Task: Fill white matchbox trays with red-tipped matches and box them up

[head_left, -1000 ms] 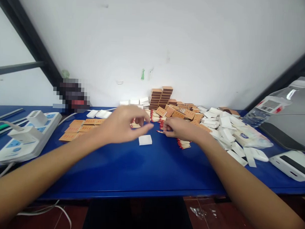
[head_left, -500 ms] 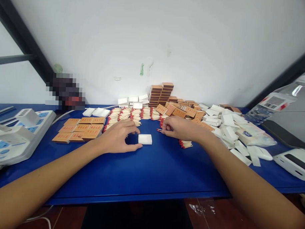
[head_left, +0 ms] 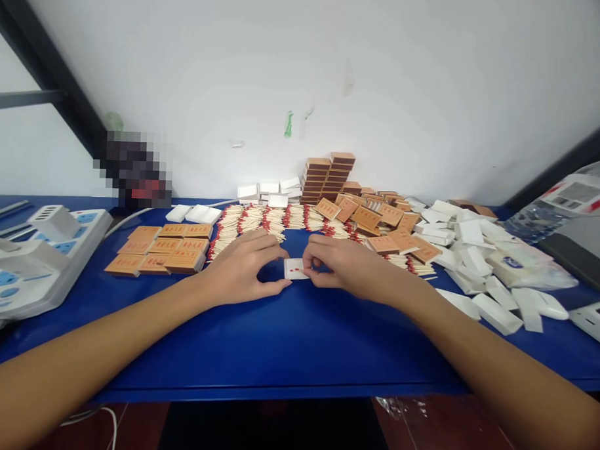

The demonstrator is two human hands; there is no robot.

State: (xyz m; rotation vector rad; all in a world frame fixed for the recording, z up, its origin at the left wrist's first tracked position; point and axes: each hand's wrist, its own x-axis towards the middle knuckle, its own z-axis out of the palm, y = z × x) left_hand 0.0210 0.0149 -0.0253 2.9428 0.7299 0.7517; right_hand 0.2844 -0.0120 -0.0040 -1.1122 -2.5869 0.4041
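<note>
A white matchbox tray (head_left: 293,265) lies on the blue table between my hands, and a few red match heads show inside it. My left hand (head_left: 247,266) curves around its left end, with thumb and forefinger at the corners. Over its right end, my right hand (head_left: 340,262) pinches a few matches, their sticks mostly hidden by the fingers. Rows of loose red-tipped matches (head_left: 251,218) lie just beyond the hands.
Filled orange matchboxes (head_left: 156,248) lie at left beside a white power strip (head_left: 62,269). Stacked matchboxes (head_left: 328,177) stand by the wall, with more scattered rightward. White trays (head_left: 476,261) pile up at right, near a tissue pack (head_left: 529,267) and a plastic bottle (head_left: 551,207).
My right hand has moved left from the match rows to the tray, carrying matches. My left fingers have closed in on the tray's left end. The view has shifted slightly.
</note>
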